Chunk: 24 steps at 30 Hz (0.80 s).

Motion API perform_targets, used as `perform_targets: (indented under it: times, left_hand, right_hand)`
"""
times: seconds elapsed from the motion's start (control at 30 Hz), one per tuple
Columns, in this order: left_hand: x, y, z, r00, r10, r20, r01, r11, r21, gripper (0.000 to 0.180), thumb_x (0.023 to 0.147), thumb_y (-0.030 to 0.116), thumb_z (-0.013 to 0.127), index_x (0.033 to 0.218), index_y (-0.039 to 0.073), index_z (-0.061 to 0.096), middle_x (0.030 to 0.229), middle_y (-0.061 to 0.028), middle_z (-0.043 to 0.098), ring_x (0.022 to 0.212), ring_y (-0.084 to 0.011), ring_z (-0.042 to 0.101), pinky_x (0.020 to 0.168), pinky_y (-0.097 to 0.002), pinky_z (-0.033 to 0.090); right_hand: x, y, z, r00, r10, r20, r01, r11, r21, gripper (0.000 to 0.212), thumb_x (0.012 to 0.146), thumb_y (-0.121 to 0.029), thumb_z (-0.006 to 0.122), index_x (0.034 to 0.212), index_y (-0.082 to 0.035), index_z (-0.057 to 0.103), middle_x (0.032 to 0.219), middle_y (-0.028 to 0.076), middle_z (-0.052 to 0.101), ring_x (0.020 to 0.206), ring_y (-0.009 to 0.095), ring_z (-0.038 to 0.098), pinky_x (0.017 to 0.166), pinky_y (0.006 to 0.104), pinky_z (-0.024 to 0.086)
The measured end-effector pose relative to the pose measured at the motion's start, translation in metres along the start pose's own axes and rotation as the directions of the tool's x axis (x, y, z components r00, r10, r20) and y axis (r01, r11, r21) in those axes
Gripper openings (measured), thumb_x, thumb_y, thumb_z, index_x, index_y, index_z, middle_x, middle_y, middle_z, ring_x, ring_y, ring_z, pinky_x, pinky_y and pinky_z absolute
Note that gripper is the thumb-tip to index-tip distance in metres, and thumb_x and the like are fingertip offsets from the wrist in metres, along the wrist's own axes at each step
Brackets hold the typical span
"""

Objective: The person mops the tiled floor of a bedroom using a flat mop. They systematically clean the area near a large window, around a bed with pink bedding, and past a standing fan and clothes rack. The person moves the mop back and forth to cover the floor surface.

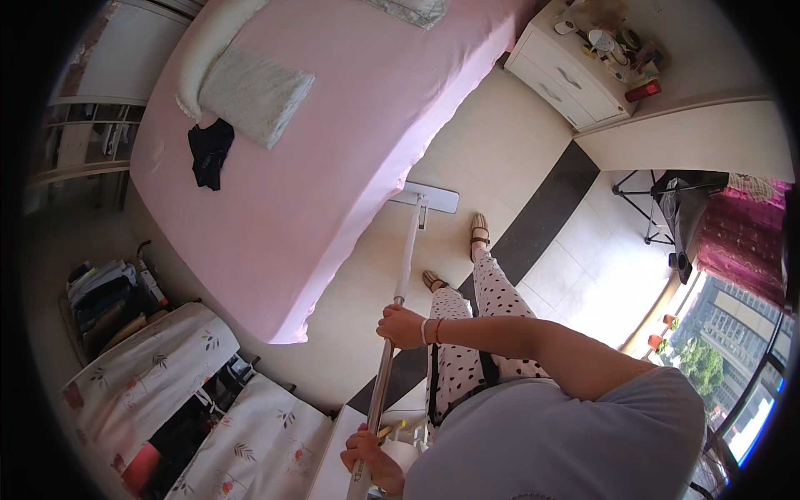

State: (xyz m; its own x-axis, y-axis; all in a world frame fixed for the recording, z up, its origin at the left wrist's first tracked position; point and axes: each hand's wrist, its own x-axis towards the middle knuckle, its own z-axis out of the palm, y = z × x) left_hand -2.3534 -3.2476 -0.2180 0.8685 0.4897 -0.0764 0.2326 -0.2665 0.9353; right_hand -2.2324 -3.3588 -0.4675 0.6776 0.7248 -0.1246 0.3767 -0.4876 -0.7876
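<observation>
A flat mop slants across the middle, with its white and metal pole point(406, 258) running down toward me. My right hand point(402, 326) is wrapped round the pole about midway, a white band and a reddish bracelet on its wrist. Lower down, near the bottom edge, my left hand point(369, 461) grips the pole close to its end. The rectangular mop head point(442, 200) lies flat on the floor, its left end against the hanging pink sheet point(367, 212); whether it reaches under the bed is hidden. My feet in plaid shoes point(478, 225) stand just right of the pole.
The pink-covered bed point(292, 196) fills the upper left, bearing a pillow point(254, 92) and a dark garment point(210, 154). A white drawer cabinet point(567, 71) stands upper right; a black folding stand point(650, 208) is at right. Flower-printed covers point(258, 442) drape a rack lower left. A dark strip point(542, 221) crosses the tiles.
</observation>
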Motion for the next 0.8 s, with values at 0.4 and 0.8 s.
perform_targets:
  times: [0.4,0.8]
  left_hand:
    - [0.017,0.007,0.004,0.983,0.168,0.071,-0.151,0.968,-0.203,0.023,0.097,0.019,0.054,0.081,0.011,0.040,0.065,-0.0029,0.043,0.066,-0.0144,0.045,0.090,-0.0418,0.044]
    - [0.086,-0.037,0.280,0.808,0.339,0.482,-0.092,0.881,-0.465,0.011,0.097,0.007,0.051,0.087,0.008,0.046,0.083,-0.0094,0.059,0.084,-0.0217,0.058,0.105,-0.0504,0.038]
  right_hand:
    - [0.010,-0.008,-0.022,0.975,-0.121,0.186,0.140,0.986,-0.095,0.018,0.085,-0.030,0.063,0.079,-0.014,0.067,0.074,0.001,0.065,0.086,0.019,0.064,0.080,0.0385,0.047]
    - [-0.070,0.252,-0.181,0.842,0.457,-0.287,-0.509,0.848,-0.145,0.012,0.091,-0.024,0.060,0.088,-0.013,0.063,0.101,0.003,0.060,0.117,0.023,0.052,0.105,0.0495,0.032]
